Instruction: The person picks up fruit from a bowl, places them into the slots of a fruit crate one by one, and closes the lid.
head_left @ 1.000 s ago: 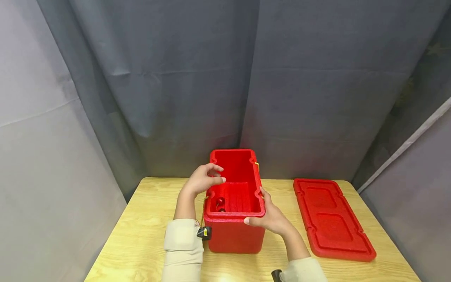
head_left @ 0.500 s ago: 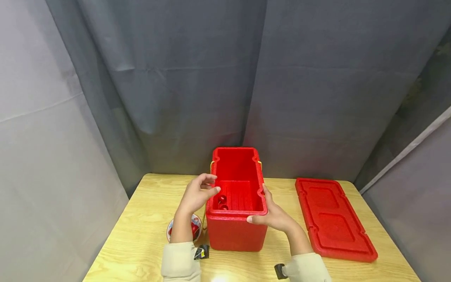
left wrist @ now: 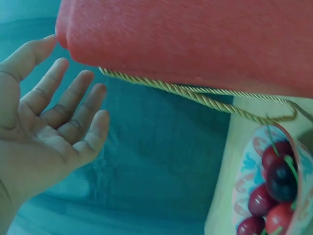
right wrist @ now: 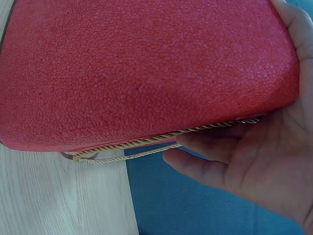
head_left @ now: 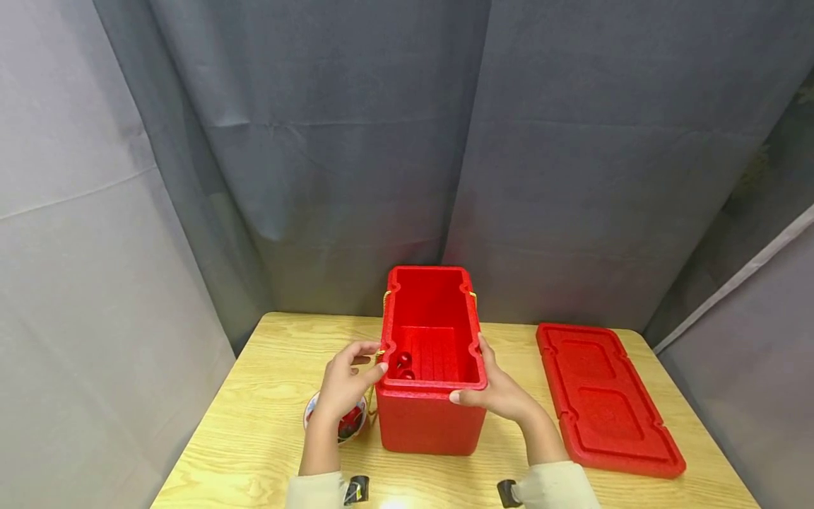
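Between the left grip [head_left: 343,385] and the right grip [head_left: 501,391] stands the red box [head_left: 432,425], cherries [head_left: 404,360] inside. The left has withdrawn from above it, fingers loose, holding nothing, so probably it is free; the right holds the near corner.

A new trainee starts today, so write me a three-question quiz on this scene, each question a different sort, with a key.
1. True or false: the right grip touches the red box.

2. Where does the red lid lie? A: inside the box. B: across the patterned bowl. C: on the table, to the right of the box in the head view.

3. Fill in: in the left wrist view, the bowl holds ____.

Key: 1, true; 2, C; 3, cherries.
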`<state>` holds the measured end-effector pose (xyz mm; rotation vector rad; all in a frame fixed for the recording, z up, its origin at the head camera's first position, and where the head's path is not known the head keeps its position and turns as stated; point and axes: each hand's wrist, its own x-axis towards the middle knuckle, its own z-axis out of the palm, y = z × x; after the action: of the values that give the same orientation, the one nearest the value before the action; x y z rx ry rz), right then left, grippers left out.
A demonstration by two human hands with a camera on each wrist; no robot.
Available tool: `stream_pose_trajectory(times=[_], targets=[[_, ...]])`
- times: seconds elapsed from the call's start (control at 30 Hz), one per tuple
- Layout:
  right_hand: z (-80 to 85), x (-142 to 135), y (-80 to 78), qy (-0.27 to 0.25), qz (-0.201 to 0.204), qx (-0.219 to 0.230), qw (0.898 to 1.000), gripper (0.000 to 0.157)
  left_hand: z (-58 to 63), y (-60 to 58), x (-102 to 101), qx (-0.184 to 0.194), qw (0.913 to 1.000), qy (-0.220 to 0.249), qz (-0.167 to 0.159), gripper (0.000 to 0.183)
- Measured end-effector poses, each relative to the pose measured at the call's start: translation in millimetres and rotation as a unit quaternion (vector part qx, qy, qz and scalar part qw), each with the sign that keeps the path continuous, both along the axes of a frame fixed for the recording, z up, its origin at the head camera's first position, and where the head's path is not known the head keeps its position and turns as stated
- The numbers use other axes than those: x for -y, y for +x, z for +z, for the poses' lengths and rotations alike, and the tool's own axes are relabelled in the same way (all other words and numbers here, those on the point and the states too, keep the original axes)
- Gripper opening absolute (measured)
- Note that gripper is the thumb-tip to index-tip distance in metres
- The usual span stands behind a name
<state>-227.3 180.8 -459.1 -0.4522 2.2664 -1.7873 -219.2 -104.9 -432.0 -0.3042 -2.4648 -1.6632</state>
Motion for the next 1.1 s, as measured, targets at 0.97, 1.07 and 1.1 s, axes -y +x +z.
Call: stream_pose_trajectory(times=[0.97,1.07,1.1], targets=[[-3.1,-0.3,-1.1,-0.018,0.007,0.005,1.0,0.113,-77.4,31.8,51.2,0.057,0.9921,0.014,0.111,0.034],[-3.0,0.0,-1.5,-0.018,0.007,0.002,1.0,0.112,-84.6,34.7,57.2,0.06,0.991,0.002,0.12,0.035],[-2.7,0.1,-1.7,-0.016,0.006,0.001,1.0,0.113,-86.7,35.2,58.9,0.059,0.9911,0.001,0.119,0.036]])
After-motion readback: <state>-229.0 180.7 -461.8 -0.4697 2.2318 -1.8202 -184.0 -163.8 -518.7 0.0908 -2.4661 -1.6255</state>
